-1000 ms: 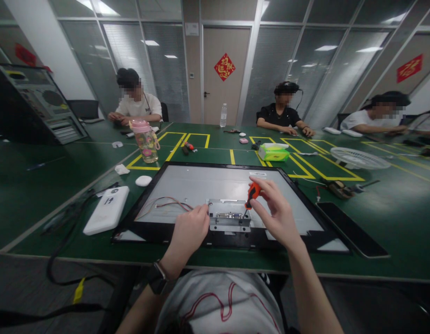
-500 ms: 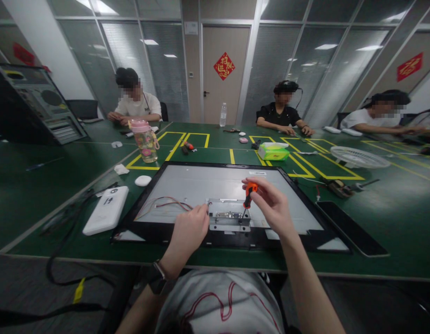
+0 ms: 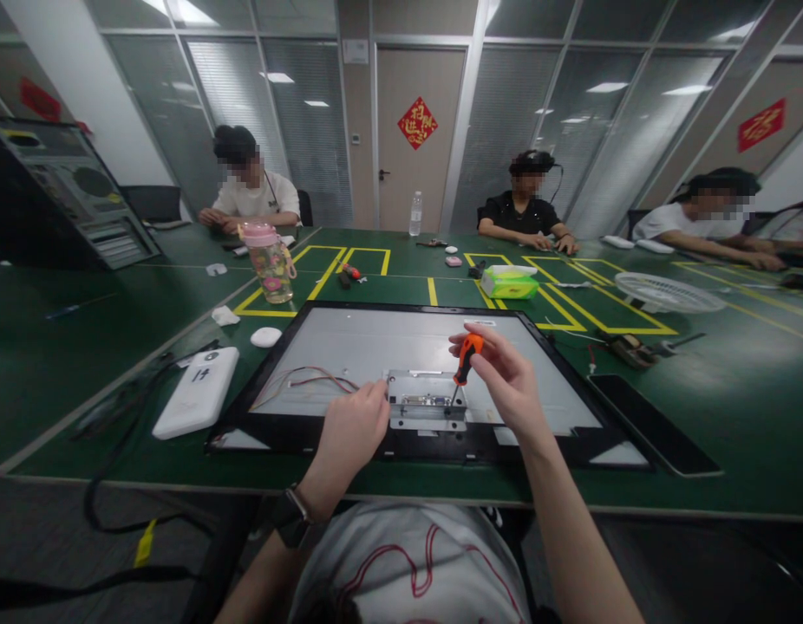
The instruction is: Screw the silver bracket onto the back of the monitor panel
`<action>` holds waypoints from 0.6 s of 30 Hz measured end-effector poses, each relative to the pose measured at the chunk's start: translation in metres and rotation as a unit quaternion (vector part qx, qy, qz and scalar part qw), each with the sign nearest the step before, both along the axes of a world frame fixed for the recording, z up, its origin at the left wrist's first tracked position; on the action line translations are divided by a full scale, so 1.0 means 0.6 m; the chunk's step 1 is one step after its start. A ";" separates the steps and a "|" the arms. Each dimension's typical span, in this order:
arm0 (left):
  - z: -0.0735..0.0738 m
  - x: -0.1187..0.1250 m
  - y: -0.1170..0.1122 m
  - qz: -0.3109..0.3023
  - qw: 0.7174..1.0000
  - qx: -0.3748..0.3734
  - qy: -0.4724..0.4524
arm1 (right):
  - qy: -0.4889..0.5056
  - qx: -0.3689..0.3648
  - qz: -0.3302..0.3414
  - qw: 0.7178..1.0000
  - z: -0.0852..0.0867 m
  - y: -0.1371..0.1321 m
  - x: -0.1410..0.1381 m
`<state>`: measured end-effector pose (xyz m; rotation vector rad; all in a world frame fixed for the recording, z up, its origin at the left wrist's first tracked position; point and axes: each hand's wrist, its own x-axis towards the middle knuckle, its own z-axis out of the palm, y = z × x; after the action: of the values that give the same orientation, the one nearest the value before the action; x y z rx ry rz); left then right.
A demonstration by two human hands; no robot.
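A flat display panel with a black frame lies back side up before me. On it sits a metal bracket with a row of ports. My right hand grips an orange and black screwdriver by its handle. The shaft slants down and its tip meets the bracket's right part; the screw itself is too small to see. My left hand is closed at the bracket's left end, fingertips pinching its edge, partly hidden. Thin wires run left from the bracket across the panel.
A white power bank, a white round case and a pink-lidded bottle stand left. To the right lie a black phone and a tape measure. A green tissue pack is beyond the panel. Several people sit opposite.
The screwdriver handle has tilted slightly more to the right, and the right-hand fingers have shifted around it. The left hand stays at the bracket.
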<state>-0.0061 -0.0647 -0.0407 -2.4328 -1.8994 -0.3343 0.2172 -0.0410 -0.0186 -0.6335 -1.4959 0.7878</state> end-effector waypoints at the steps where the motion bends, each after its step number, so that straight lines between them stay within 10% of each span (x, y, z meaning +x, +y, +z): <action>1: 0.000 0.000 0.000 0.000 1.000 0.001 0.001 | -0.003 0.005 -0.010 1.000 0.000 0.001 0.000; 10: -0.004 -0.001 0.002 0.002 1.000 0.003 0.002 | -0.011 0.036 -0.091 0.995 -0.002 0.005 0.002; 18: -0.005 -0.001 0.002 0.002 1.000 -0.001 -0.002 | 0.001 0.010 0.003 1.000 -0.003 0.001 0.006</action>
<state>-0.0067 -0.0635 -0.0434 -2.4309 -1.9067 -0.3367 0.2211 -0.0403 -0.0206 -0.6134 -1.5028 0.7776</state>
